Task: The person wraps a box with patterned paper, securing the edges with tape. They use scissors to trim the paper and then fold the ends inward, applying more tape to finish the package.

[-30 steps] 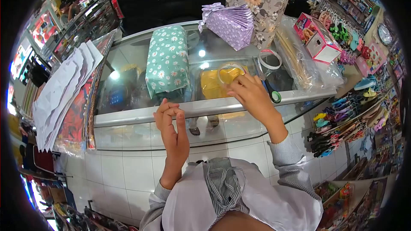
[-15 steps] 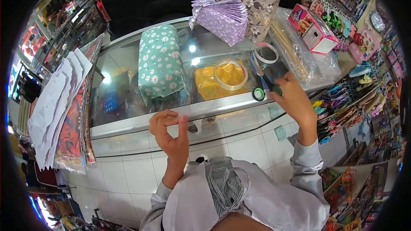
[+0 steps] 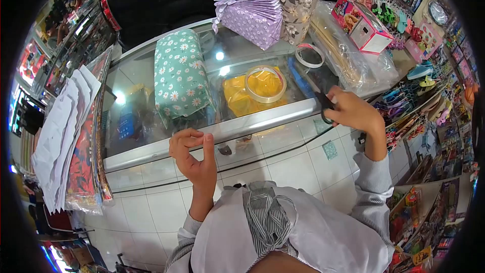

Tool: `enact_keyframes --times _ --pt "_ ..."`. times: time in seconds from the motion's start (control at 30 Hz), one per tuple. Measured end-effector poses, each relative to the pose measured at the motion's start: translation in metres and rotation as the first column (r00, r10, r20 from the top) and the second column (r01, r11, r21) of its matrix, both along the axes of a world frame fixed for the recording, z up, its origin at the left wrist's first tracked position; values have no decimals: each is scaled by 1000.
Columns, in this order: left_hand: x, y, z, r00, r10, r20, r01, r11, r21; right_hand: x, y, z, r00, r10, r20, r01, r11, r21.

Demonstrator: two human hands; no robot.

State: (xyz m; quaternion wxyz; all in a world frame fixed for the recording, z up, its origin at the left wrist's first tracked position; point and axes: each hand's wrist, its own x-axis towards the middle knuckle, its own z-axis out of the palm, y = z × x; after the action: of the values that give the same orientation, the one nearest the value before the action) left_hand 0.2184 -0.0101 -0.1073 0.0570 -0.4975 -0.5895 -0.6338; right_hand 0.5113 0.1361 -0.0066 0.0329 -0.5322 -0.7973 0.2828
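Beyond the counter's metal front edge, my left hand point(image 3: 194, 155) is raised with its fingers curled and the thumb apart, holding nothing. At the right, my right hand point(image 3: 353, 111) has its fingers closed on the dark handles of the scissors point(image 3: 324, 105), whose blades point away over the glass. A blue item point(image 3: 301, 78) lies beside the blades. A large tape roll point(image 3: 265, 84) rests over a yellow packet point(image 3: 237, 102), and a smaller tape roll point(image 3: 309, 55) sits behind the scissors. The green daisy-patterned parcel point(image 3: 182, 73) lies left of them on the glass.
A purple pleated parcel point(image 3: 255, 20) and a tall floral wrapped box point(image 3: 288, 0) stand at the back. On the right are a pink box point(image 3: 361, 25) and clear plastic packaging point(image 3: 348, 71). White papers point(image 3: 63, 131) hang over the left side.
My right hand has closed on the scissors and shifted slightly right and toward me; the green loop has turned from view. My left hand keeps nearly the same pose. The view has shifted slightly.
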Motion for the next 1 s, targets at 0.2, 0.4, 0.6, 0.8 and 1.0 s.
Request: enact_keyframes --times 0.2,0.4,0.6,0.8,1.0 --pt "0 -1 -3 990 -70 124 65 997 46 29 -67 -42 744 -190 -641 -268 793 -546" --pt "0 -1 2 989 -105 105 104 994 14 -42 -91 -96 546 -16 -838 -679 578 -453" --pt "2 -2 2 957 -120 265 114 993 38 -74 -83 -114 426 -108 -898 -666 635 -392" --pt "-1 -3 3 957 -82 278 78 997 26 -79 -88 -118 441 -137 -887 -594 697 -403" --pt "-1 -4 3 962 -57 268 58 998 3 -83 -95 -120 391 -175 -904 -555 739 -383"
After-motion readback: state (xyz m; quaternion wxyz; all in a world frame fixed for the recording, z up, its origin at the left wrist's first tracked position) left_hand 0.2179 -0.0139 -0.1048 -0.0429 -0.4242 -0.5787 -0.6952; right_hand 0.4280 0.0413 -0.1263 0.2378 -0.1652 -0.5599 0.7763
